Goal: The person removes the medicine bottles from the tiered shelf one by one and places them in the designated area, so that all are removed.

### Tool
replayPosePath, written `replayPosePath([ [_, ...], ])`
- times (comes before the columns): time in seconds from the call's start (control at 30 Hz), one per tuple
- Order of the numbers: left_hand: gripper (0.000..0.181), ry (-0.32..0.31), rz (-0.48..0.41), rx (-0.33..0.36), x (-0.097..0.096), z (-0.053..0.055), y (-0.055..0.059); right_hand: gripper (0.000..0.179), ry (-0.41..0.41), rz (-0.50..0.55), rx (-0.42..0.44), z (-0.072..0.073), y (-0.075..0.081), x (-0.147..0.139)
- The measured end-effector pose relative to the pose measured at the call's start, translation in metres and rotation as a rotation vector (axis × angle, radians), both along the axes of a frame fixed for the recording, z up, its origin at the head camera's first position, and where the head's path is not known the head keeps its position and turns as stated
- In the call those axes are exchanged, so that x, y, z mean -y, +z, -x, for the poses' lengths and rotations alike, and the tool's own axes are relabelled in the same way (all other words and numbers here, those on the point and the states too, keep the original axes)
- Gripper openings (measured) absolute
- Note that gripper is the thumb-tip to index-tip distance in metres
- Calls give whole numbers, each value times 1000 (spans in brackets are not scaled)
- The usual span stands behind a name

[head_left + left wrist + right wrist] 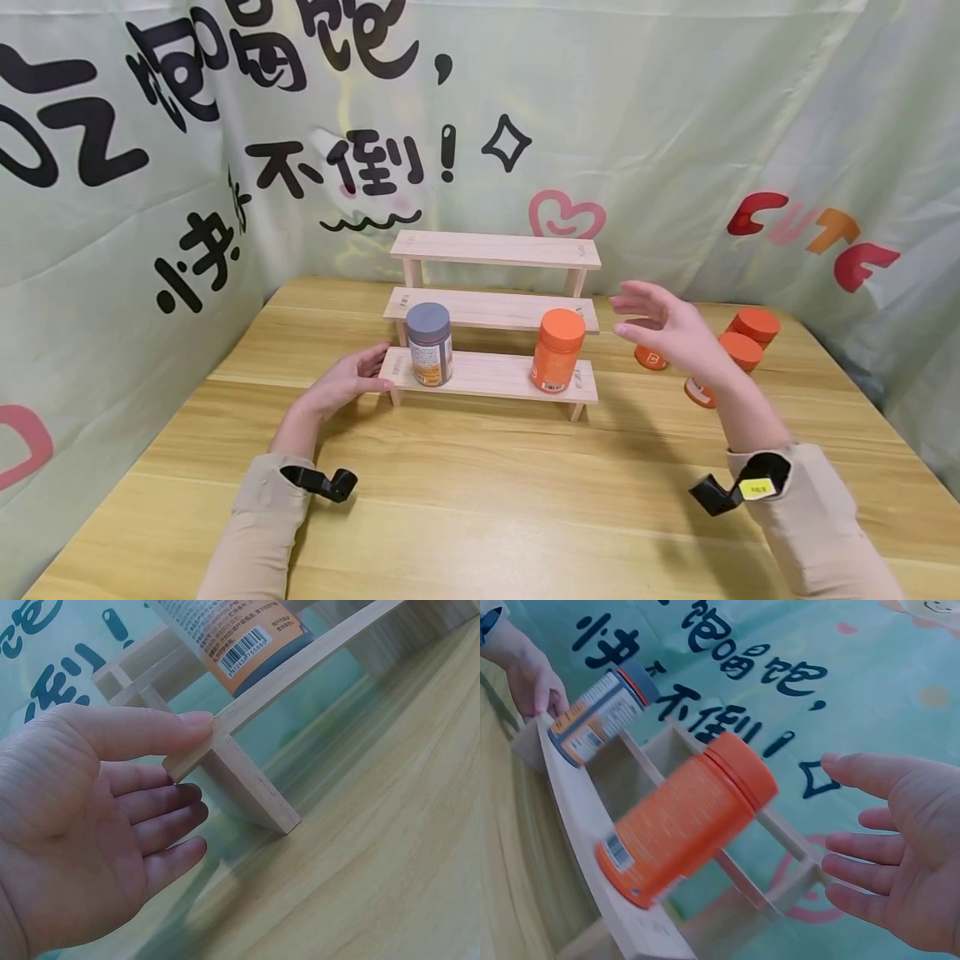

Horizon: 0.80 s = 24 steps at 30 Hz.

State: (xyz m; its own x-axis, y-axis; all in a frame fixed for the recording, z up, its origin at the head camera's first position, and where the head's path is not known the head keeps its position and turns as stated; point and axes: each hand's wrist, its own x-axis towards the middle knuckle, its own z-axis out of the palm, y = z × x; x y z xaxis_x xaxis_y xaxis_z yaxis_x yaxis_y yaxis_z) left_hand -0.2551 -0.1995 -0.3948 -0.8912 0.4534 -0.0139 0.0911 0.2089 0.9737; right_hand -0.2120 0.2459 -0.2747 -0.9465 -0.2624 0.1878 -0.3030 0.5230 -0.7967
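Pinching lightly, the left hand (348, 379) has its thumb on the top of the lowest shelf at the left end of the wooden rack (491, 375), fingers loosely bent below, while the right hand (667, 329) is beyond the rack's right end, thumb and fingers well parted, holding nothing. Behind the rack hangs a printed cloth (637, 125); under it spreads the wood-grain table (465, 475). Three tiers make up the rack, the upper two bare. Upright near the right end of its lowest tier stands an orange jar (558, 354), long axis vertical; from the right hand, the nearer one, it lies inward and toward the rack's front. A grey-lidded jar (431, 350) stands likewise near that tier's left end, closer to the left hand. Right of the rack are three more orange jars (741, 354), partly hidden by the right hand and forearm.
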Motion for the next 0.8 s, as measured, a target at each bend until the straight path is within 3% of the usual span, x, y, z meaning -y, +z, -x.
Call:
replayPosePath([
  [0.43,81,1,14,-2,0,1,0,70,129,47,37,15,-17,33],
  [0.8,80,10,8,9,-1,0,1,69,141,62,71,18,-25,46],
])
